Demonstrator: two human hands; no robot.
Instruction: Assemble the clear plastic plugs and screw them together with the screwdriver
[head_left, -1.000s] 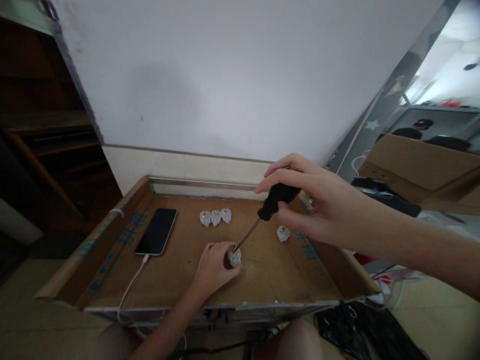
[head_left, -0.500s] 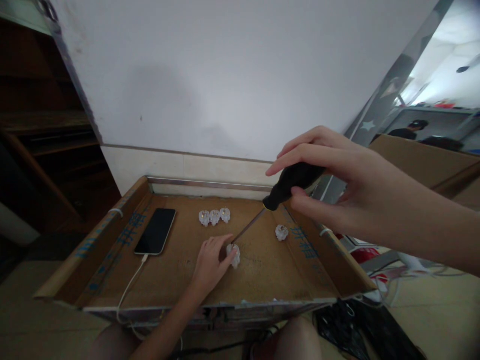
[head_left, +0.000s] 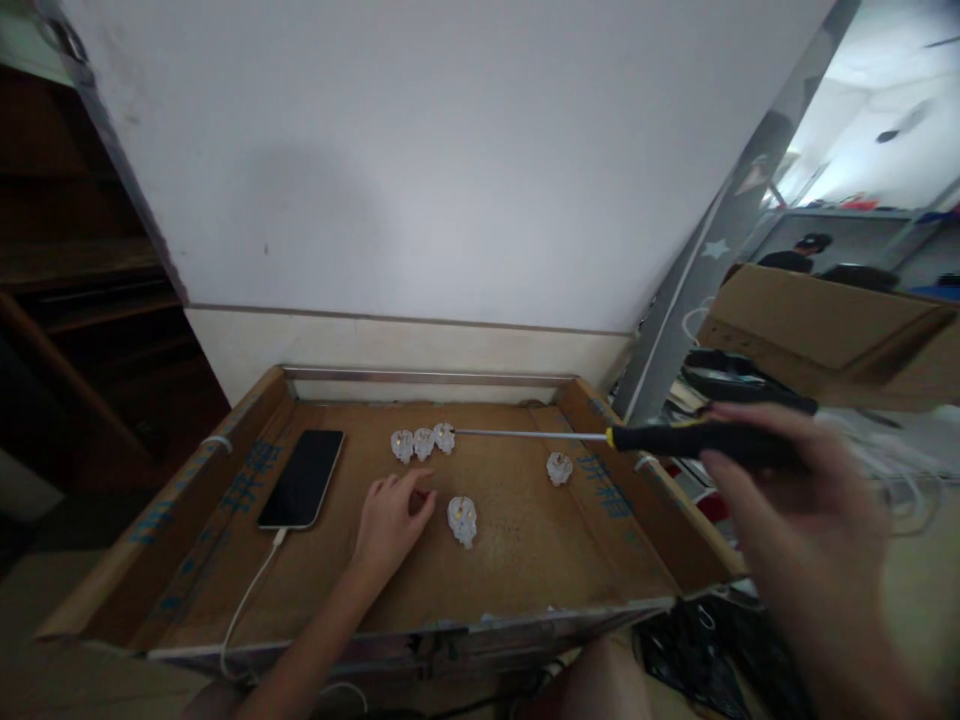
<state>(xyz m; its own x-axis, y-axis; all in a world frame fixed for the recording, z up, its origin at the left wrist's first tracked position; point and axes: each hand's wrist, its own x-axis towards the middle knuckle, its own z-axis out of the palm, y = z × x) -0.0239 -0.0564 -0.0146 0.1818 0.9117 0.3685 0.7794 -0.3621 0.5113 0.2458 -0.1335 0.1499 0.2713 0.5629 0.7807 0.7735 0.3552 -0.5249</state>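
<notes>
My right hand [head_left: 795, 510] grips the black handle of a screwdriver [head_left: 675, 438]. Its long metal shaft lies level and points left, the tip near a row of three clear plastic plugs [head_left: 423, 441]. My left hand [head_left: 390, 520] rests on the cardboard tray [head_left: 240, 470] with loose fingers, holding nothing. Just right of that hand lies one clear plug [head_left: 463, 519], apart from the fingers. Another clear plug [head_left: 558, 467] sits near the tray's right wall.
A black phone [head_left: 301, 478] lies at the tray's left with a white cable [head_left: 247, 590] running over the front edge. A white wall stands behind. A cardboard box [head_left: 817, 330] and dark cables are at the right, with a person far behind.
My right hand lifted the screwdriver off the plug and swung it right, so the shaft now lies level. My left hand let go of the plug and drew back to the left.
</notes>
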